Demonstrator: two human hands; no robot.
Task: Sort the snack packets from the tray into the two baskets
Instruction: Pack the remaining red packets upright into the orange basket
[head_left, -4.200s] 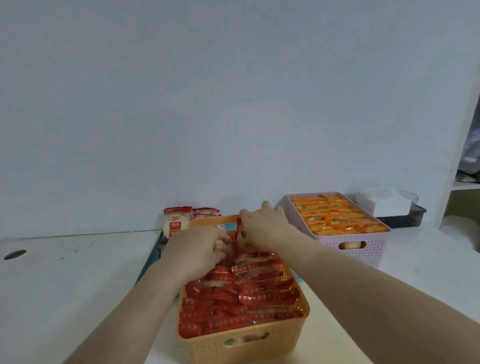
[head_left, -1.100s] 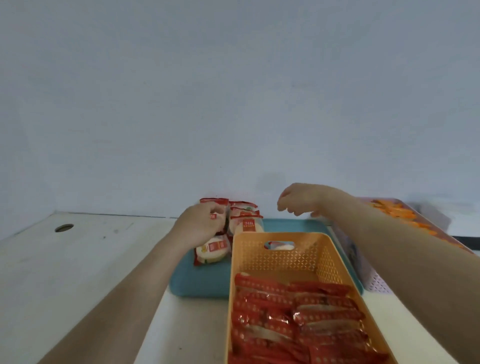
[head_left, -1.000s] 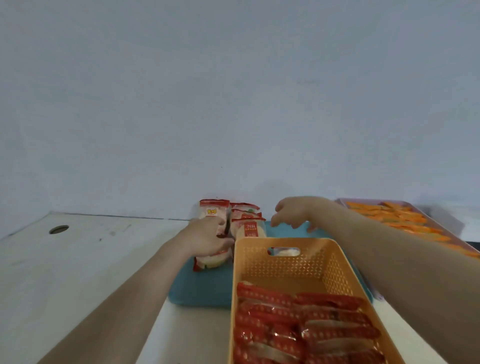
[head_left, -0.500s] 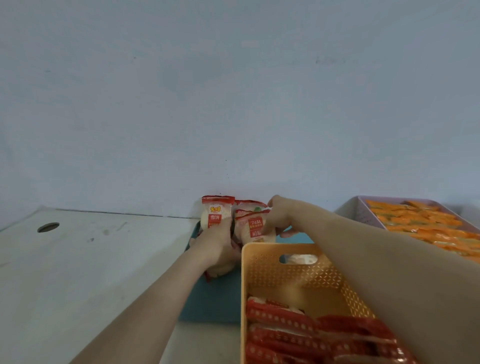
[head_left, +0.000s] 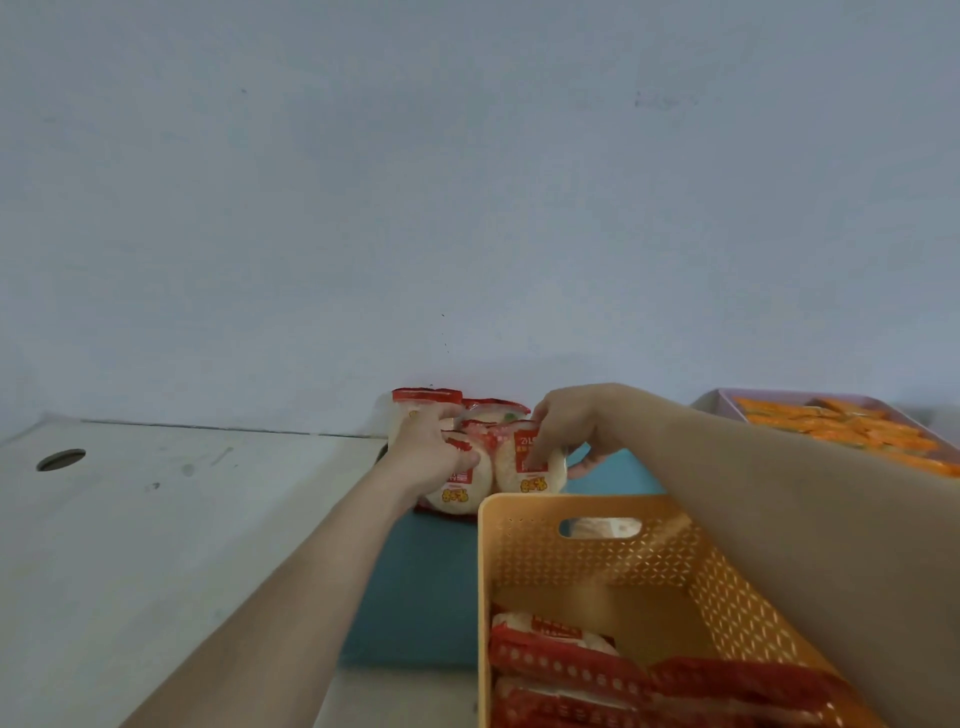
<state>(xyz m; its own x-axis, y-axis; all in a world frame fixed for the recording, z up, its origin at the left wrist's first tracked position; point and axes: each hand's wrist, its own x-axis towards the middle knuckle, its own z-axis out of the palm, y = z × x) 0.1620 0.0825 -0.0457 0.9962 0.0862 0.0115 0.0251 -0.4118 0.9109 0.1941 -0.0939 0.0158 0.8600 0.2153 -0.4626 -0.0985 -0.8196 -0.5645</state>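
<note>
Packets (head_left: 427, 399) with red tops and round white contents are standing in a cluster at the far end of the teal tray (head_left: 415, 587), close to the wall (head_left: 467, 208). The left hand (head_left: 426, 452) is gripping the left packet (head_left: 460, 491), fingers curled over its upper face. The right hand (head_left: 571, 423) is pinching the right packet (head_left: 535, 470), fingers draped down its front and thumb showing at its right edge. Half a second ago the right hand was only touching that packet's top edge, and a second ago it was hovering with nothing in it; the left hand has been sitting on its packet throughout. These two packets are touching each other, just beyond the far wall of the orange basket (head_left: 519, 551), which is holding red packets (head_left: 561, 662) at its near end. The pink basket (head_left: 727, 402), at the right, is carrying orange packets (head_left: 841, 431). The bench (head_left: 156, 545) is showing a round hole (head_left: 61, 460) at far left.
</note>
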